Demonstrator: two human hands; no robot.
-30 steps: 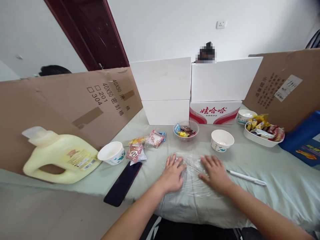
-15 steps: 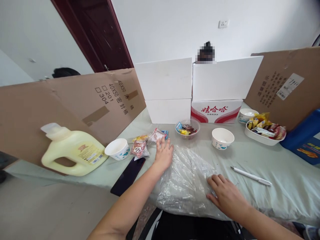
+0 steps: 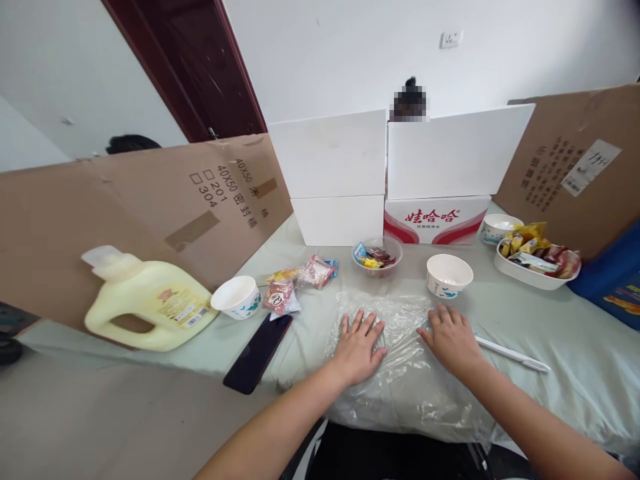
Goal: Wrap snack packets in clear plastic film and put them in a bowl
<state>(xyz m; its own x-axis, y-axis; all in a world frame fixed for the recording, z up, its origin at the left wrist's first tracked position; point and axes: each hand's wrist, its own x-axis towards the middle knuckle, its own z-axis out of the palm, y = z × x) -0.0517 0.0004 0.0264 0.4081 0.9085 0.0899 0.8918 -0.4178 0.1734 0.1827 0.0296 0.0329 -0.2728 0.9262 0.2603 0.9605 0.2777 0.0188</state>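
A clear plastic bag [image 3: 400, 373] lies spread and wrinkled at the near edge of the cloth-covered table. My left hand [image 3: 359, 347] rests flat on it, fingers spread. To its right, my right hand [image 3: 453, 339] lies with its fingers stretched forward at the bag's right side. Just beyond my right hand stands a white paper bowl [image 3: 449, 275] with a blue pattern. A white pen [image 3: 515, 353] lies to the right, its left end close to that hand. Left of the bag is a dark phone [image 3: 257, 353], with several wrapped snacks [image 3: 283, 297] behind it.
A clear bowl [image 3: 376, 267] with snacks stands at the back middle. At left are another paper bowl [image 3: 236, 298] and a yellow jug [image 3: 150, 303]. At right, a white dish [image 3: 537, 273] of snacks stands near a blue container [image 3: 610, 273]. Cardboard and white boxes [image 3: 340, 220] line the back.
My left hand has moved right and nearer, onto the middle of the bag. My right hand has slid forward toward the paper bowl. The bag's far edge lies flatter.
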